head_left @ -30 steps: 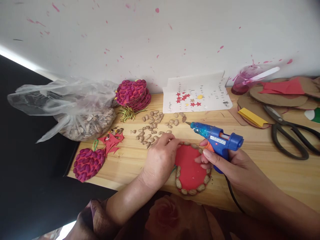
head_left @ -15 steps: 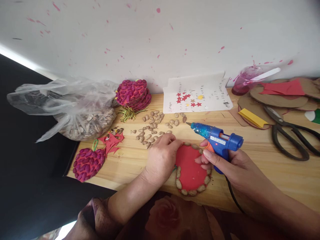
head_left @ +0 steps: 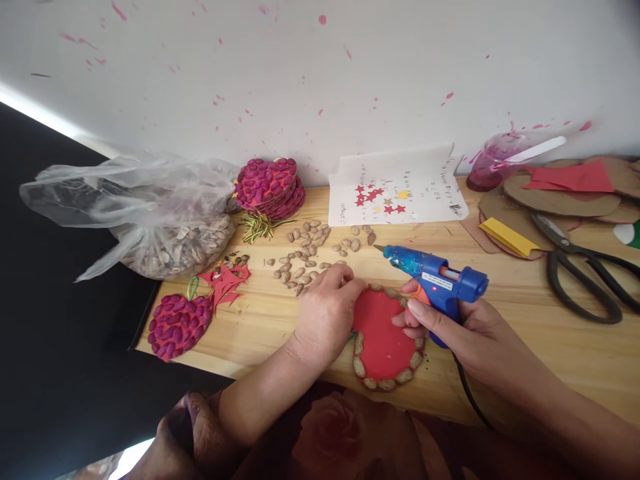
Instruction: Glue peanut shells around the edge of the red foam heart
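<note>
A red heart-like cutout [head_left: 383,333] lies on the table, with peanuts [head_left: 387,385] along its rim. At its upper left edge, my left hand [head_left: 327,310] has its fingers bent and closed; the fingertips and whatever they pinch are hidden. My right hand [head_left: 450,323] is wrapped round a blue hot glue gun [head_left: 430,270], with fingers at its orange trigger. The nozzle points left, above the table and beyond the cutout's top edge. Just past my left hand, several loose peanuts [head_left: 300,272] are scattered.
Left: a plastic bag [head_left: 173,240] of peanut shells, a purple-studded heart [head_left: 180,327] and red paper scraps [head_left: 227,285]. Behind: stacked purple-studded pieces [head_left: 267,187] and a paper sheet [head_left: 425,197] with stars. Right: a stained cup [head_left: 495,160], cardboard cutouts [head_left: 555,193], black scissors [head_left: 580,283]. A cord [head_left: 467,393] trails down.
The whole view has shifted very slightly. Both hands, the glue gun and the red cutout keep their places relative to one another.
</note>
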